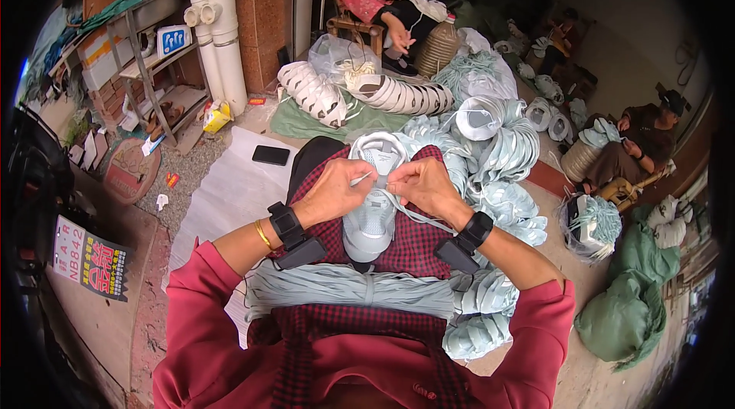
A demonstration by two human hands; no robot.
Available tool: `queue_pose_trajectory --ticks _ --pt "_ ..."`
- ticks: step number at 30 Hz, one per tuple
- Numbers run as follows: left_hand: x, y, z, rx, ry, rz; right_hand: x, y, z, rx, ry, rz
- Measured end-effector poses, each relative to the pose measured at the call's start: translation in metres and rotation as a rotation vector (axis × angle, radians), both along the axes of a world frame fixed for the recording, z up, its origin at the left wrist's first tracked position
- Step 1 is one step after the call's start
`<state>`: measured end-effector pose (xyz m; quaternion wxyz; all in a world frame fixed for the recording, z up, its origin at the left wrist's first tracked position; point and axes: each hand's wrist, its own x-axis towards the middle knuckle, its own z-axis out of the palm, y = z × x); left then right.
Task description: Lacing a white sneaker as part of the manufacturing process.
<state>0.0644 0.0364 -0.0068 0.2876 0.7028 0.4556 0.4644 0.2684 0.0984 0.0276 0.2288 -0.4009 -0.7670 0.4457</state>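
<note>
A pale grey-blue sneaker (pixel 367 234) lies on my lap over a checked red-and-black apron, its toe toward me and its opening away. Over its tongue and eyelets my left hand (pixel 337 189) is closed in a pinch, with a short pale lace end showing at the fingertips. Close beside it my right hand (pixel 424 185) pinches too, and a pale shoelace trails from it down the right side of the sneaker. The fingertips nearly meet above the eyelets. A thick tied bundle of pale laces (pixel 337 290) lies across my lap, nearer to me.
Stacks of pale blue shoe uppers (pixel 498 141) crowd my right side. White shoe stacks (pixel 402 94) lie ahead on green cloth. A black phone (pixel 271 155) rests on a white sheet (pixel 210 202) at left. Two people sit ahead and at far right. A green sack (pixel 628 317) stands right.
</note>
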Motion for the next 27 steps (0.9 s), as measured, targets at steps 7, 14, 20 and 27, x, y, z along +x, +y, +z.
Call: queue_pose_trajectory --ticks 7,14,20,27 --pt "-0.001 0.006 -0.020 0.050 -0.137 0.078 -0.016 -0.013 0.003 0.604 -0.102 0.032" --pt "-0.008 0.009 -0.002 -0.106 -0.086 -0.001 -0.001 0.002 -0.011 0.279 0.090 0.153" --pt "-0.003 0.006 -0.002 0.023 0.069 0.034 -0.011 -0.015 -0.010 0.479 0.057 -0.058" --pt "-0.005 0.003 -0.004 0.100 0.048 0.034 -0.014 -0.019 -0.012 0.446 0.060 -0.144"
